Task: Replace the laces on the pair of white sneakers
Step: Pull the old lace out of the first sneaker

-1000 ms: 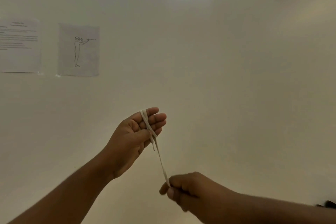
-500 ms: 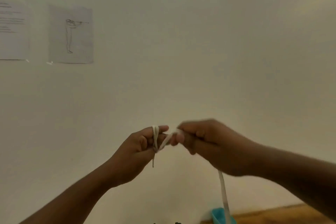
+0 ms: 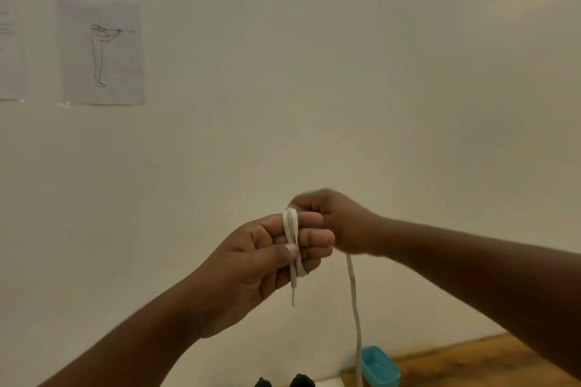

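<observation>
A white shoelace (image 3: pixel 290 229) is wound in loops around the fingers of my left hand (image 3: pixel 261 264), which is raised in front of the wall with its thumb pressing the lace against the fingers. One short lace end with its tip hangs below that hand. My right hand (image 3: pixel 338 221) sits just behind the left fingertips, fingers curled on the lace. The long free part of the lace (image 3: pixel 354 317) drops from the right hand toward the floor. No sneakers are in view.
A pale wall fills the view, with a drawing of a standing figure (image 3: pixel 100 53) and another sheet (image 3: pixel 9 47) taped at the left. A blue plastic container (image 3: pixel 379 366) sits on the wooden floor (image 3: pixel 471 361) at the bottom. Two dark objects (image 3: pixel 283 382) peek in at the bottom edge.
My right hand rose from below the left hand to behind its fingertips, carrying the lace around the left fingers. More loops now sit on those fingers. The camera tilted down slightly.
</observation>
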Demonstrator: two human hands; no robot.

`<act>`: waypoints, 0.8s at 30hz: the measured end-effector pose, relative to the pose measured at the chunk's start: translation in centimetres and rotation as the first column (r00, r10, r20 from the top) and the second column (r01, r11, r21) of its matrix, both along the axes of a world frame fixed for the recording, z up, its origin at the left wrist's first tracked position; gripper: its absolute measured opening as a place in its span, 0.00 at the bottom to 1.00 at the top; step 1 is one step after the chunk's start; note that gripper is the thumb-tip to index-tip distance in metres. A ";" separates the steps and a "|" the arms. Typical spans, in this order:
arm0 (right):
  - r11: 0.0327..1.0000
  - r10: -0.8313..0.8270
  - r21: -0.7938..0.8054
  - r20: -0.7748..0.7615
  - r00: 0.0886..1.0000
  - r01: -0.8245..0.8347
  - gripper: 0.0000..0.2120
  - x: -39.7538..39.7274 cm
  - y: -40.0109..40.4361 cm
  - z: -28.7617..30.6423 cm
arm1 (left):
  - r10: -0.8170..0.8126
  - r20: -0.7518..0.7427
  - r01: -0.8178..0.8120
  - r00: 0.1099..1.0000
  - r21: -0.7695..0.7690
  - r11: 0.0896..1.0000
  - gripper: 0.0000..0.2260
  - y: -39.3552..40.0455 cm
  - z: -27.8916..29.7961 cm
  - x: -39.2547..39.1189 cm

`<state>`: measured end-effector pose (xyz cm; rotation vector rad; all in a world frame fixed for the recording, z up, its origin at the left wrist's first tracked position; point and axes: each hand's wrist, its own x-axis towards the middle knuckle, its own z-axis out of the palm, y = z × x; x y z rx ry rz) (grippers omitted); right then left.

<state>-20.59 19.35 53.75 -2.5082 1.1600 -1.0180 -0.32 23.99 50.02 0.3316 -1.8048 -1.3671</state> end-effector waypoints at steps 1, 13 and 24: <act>1.000 -0.006 0.021 -0.023 1.000 0.006 0.09 0.1 0.1 -1.2 | 0.013 -0.048 -0.012 0.999 0.011 1.000 0.17 0.0 0.2 0.1; 0.992 0.079 0.111 -0.204 0.976 -0.057 0.15 1.1 7.2 -6.2 | 0.419 -0.016 -0.409 0.908 -0.257 0.876 0.23 -2.5 -0.7 2.3; 0.994 0.013 -0.108 -0.167 0.986 -0.031 0.11 -0.7 8.2 0.9 | 0.498 0.212 -0.334 0.841 -0.520 0.786 0.23 -1.6 -2.3 0.9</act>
